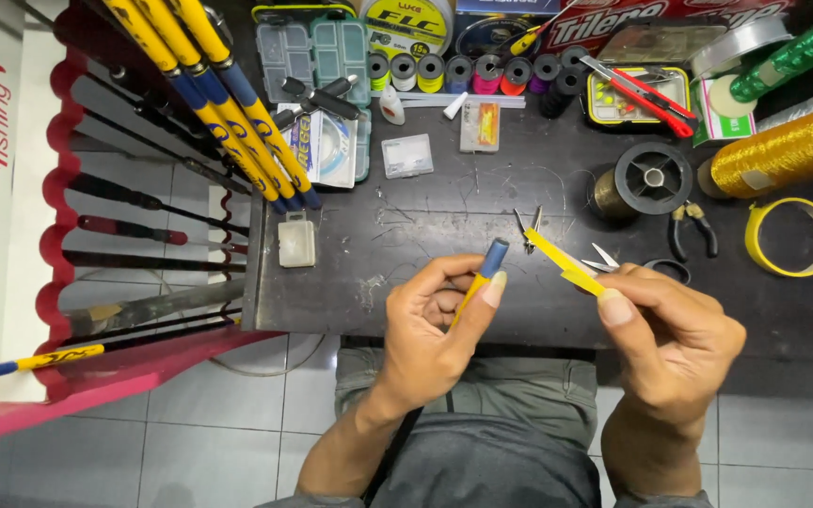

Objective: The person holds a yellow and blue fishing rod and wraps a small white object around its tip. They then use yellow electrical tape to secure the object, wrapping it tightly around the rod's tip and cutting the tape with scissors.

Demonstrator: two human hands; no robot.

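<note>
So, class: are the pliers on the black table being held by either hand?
No: the pliers lie untouched on the black table, while the left hand holds a yellow-blue rod tip and the right hand yellow tape.

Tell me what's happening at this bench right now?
A person sits at a dark workbench. The left hand grips the blue-and-yellow tip of a rod. The right hand pinches a strip of yellow tape that runs from the rod tip. Small scissors, pliers and thread spools lie on the bench beyond.
</note>
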